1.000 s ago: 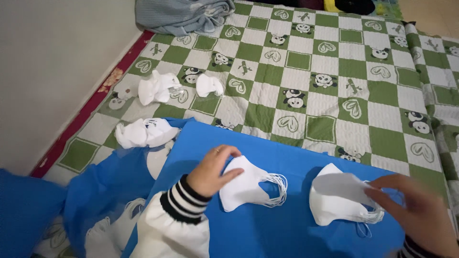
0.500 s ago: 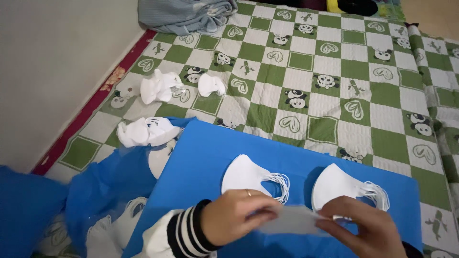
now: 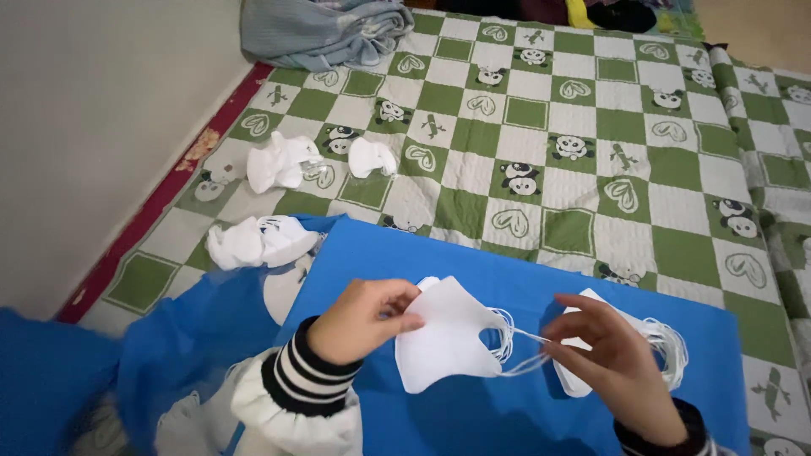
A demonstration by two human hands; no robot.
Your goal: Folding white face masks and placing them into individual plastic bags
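Two hands (image 3: 363, 321), one blue board (image 3: 473, 262), five mask piles (image 3: 448, 338).

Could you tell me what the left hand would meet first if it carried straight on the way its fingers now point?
The left hand points rightward and already pinches the white mask. Straight on past it, it would probably meet the mask's ear loops, then the right hand pulling them, though depth is unclear.

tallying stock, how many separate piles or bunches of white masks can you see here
5: one stack pinched in the left hand, one behind the right hand, one at the blue sheet's corner, two on the checked blanket. More may be hidden.
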